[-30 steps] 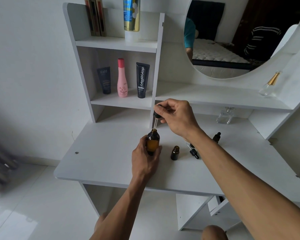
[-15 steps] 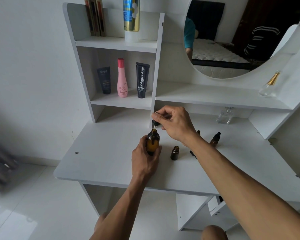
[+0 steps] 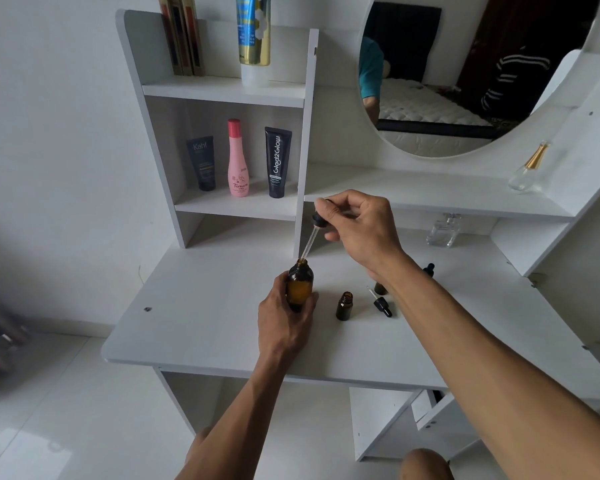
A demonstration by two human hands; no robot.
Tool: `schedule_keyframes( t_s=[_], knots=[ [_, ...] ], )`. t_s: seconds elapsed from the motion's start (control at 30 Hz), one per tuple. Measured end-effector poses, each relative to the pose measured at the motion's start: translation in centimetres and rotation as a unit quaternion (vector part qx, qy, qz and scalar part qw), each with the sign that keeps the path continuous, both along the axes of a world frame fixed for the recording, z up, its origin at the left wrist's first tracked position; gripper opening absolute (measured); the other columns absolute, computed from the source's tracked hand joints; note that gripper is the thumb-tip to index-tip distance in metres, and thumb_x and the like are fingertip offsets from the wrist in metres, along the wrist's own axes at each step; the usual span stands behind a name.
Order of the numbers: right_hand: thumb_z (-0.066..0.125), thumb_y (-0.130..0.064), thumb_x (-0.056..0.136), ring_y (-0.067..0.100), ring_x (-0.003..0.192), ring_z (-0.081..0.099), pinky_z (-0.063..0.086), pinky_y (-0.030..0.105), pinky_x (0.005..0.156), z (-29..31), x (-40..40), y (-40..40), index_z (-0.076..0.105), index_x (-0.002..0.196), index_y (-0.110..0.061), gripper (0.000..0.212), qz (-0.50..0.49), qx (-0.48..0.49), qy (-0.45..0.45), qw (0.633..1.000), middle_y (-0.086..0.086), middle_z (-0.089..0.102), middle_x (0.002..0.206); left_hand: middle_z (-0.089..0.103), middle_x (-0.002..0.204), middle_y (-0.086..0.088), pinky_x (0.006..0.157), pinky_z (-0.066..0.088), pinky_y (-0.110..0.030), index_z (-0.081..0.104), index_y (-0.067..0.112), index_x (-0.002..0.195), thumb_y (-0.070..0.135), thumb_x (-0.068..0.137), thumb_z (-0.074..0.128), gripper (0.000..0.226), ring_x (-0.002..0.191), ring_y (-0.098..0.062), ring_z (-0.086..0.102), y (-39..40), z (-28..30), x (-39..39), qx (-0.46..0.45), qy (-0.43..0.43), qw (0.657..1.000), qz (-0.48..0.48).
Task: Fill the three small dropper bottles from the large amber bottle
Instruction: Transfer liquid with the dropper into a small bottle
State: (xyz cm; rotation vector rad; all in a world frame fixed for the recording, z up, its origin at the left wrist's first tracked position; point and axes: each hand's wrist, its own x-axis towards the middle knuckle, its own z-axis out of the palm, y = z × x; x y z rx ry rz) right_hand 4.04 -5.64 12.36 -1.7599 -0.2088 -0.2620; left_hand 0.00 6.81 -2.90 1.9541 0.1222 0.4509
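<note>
My left hand [image 3: 284, 323] grips the large amber bottle [image 3: 300, 284], which stands upright and uncapped on the white desk [image 3: 194, 323]. My right hand [image 3: 361, 226] pinches the black bulb of a dropper [image 3: 313, 233]; its glass tube slants down with the tip at the bottle's mouth. An open small dropper bottle [image 3: 344, 305] stands just right of the large one. A loose dropper cap [image 3: 381, 304] lies beside it. Behind my right forearm a second small bottle [image 3: 381, 289] is partly hidden, and a capped third one [image 3: 429, 269] peeks out farther back.
A clear glass perfume bottle [image 3: 444, 232] stands at the desk's back right, another with a gold cap [image 3: 529, 169] on the shelf above. Two dark tubes and a pink bottle [image 3: 238, 159] fill the left cubby. A round mirror [image 3: 465, 74] hangs above.
My right hand pushed the dropper down into the large bottle half a second ago and has now lifted it up again, tip at the mouth. My left hand and the bottle stayed put.
</note>
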Motion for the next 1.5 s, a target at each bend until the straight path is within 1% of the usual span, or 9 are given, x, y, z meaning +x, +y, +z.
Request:
schedule_keyframes(
  t_s=[0.07, 0.17, 0.33, 0.53, 0.67, 0.93, 1.2, 1.37, 1.5],
  knots=[
    [0.076, -0.026, 0.089, 0.024, 0.081, 0.076, 0.059, 0.029, 0.065, -0.2, 0.0, -0.3, 0.074, 0.086, -0.017, 0.01, -0.004, 0.036, 0.016, 0.999, 0.009, 0.076, 0.088, 0.063, 0.093, 0.014, 0.062, 0.039, -0.004, 0.056, 0.028, 0.124, 0.037, 0.083, 0.075, 0.047, 0.074, -0.007, 0.063, 0.0, 0.0, 0.0, 0.003, 0.0, 1.0, 0.002],
    [0.076, -0.024, 0.089, 0.024, 0.081, 0.077, 0.058, 0.03, 0.066, -0.7, 0.1, -0.6, 0.074, 0.085, -0.018, 0.007, -0.011, 0.099, 0.037, 0.994, 0.01, 0.076, 0.087, 0.063, 0.095, 0.014, 0.062, 0.039, -0.003, 0.056, 0.028, 0.126, 0.038, 0.083, 0.075, 0.048, 0.076, -0.008, 0.063, 0.0, 0.0, 0.0, 0.002, 0.002, 1.0, 0.001],
    [0.076, -0.021, 0.089, 0.02, 0.073, 0.073, 0.059, 0.032, 0.07, -1.0, 0.4, -1.1, 0.072, 0.095, -0.006, 0.017, -0.024, 0.189, 0.073, 0.979, 0.016, 0.074, 0.089, 0.063, 0.094, 0.014, 0.062, 0.039, -0.001, 0.057, 0.027, 0.125, 0.036, 0.084, 0.076, 0.046, 0.076, -0.004, 0.059, 0.0, 0.1, -0.1, 0.002, -0.002, 1.0, 0.0],
    [0.075, -0.019, 0.089, 0.024, 0.076, 0.072, 0.058, 0.029, 0.068, -0.8, 0.1, -2.7, 0.07, 0.092, -0.006, 0.014, -0.034, 0.287, 0.094, 0.953, 0.012, 0.073, 0.084, 0.065, 0.098, 0.012, 0.063, 0.041, -0.002, 0.057, 0.025, 0.126, 0.035, 0.084, 0.076, 0.047, 0.081, -0.008, 0.06, 0.0, 0.2, -0.1, 0.003, -0.005, 1.0, -0.002],
    [0.072, -0.018, 0.091, 0.025, 0.077, 0.072, 0.059, 0.026, 0.067, -0.5, -0.6, -4.8, 0.069, 0.088, -0.007, 0.012, -0.054, 0.322, 0.097, 0.94, 0.01, 0.072, 0.081, 0.062, 0.094, 0.013, 0.061, 0.04, -0.002, 0.058, 0.023, 0.124, 0.034, 0.084, 0.077, 0.046, 0.078, -0.009, 0.06, 0.0, 0.3, -0.2, 0.01, -0.006, 1.0, 0.001],
    [0.071, -0.018, 0.092, 0.026, 0.079, 0.074, 0.061, 0.028, 0.073, -2.3, -1.9, -8.8, 0.067, 0.087, -0.009, 0.011, -0.111, 0.312, 0.106, 0.938, 0.009, 0.072, 0.083, 0.064, 0.096, 0.01, 0.061, 0.039, 0.0, 0.058, 0.022, 0.124, 0.035, 0.084, 0.077, 0.047, 0.079, -0.011, 0.061, -0.1, 0.5, -0.3, 0.011, -0.001, 1.0, 0.002],
    [0.073, -0.018, 0.091, 0.027, 0.077, 0.072, 0.06, 0.032, 0.075, -5.5, -2.4, -8.9, 0.069, 0.088, -0.009, 0.01, -0.129, 0.283, 0.127, 0.942, 0.005, 0.072, 0.078, 0.066, 0.094, 0.008, 0.061, 0.039, -0.001, 0.059, 0.023, 0.121, 0.034, 0.083, 0.076, 0.043, 0.078, -0.013, 0.062, -0.2, 0.6, -0.4, 0.011, 0.004, 1.0, 0.008],
    [0.073, -0.018, 0.091, 0.027, 0.077, 0.072, 0.059, 0.029, 0.071, -6.2, -2.3, -9.0, 0.069, 0.092, -0.007, 0.012, -0.126, 0.278, 0.131, 0.943, 0.006, 0.071, 0.08, 0.067, 0.09, 0.008, 0.06, 0.038, -0.002, 0.059, 0.023, 0.115, 0.033, 0.083, 0.076, 0.037, 0.076, -0.013, 0.062, -0.2, 0.5, -0.4, 0.015, 0.004, 1.0, 0.011],
    [0.073, -0.017, 0.091, 0.027, 0.076, 0.072, 0.058, 0.027, 0.067, -6.2, -2.2, -8.9, 0.069, 0.09, -0.007, 0.011, -0.123, 0.276, 0.132, 0.944, 0.007, 0.071, 0.08, 0.067, 0.093, 0.006, 0.06, 0.037, 0.0, 0.06, 0.021, 0.117, 0.032, 0.083, 0.076, 0.04, 0.076, -0.012, 0.061, -0.2, 0.5, -0.4, 0.015, 0.005, 1.0, 0.011]
  ],
)
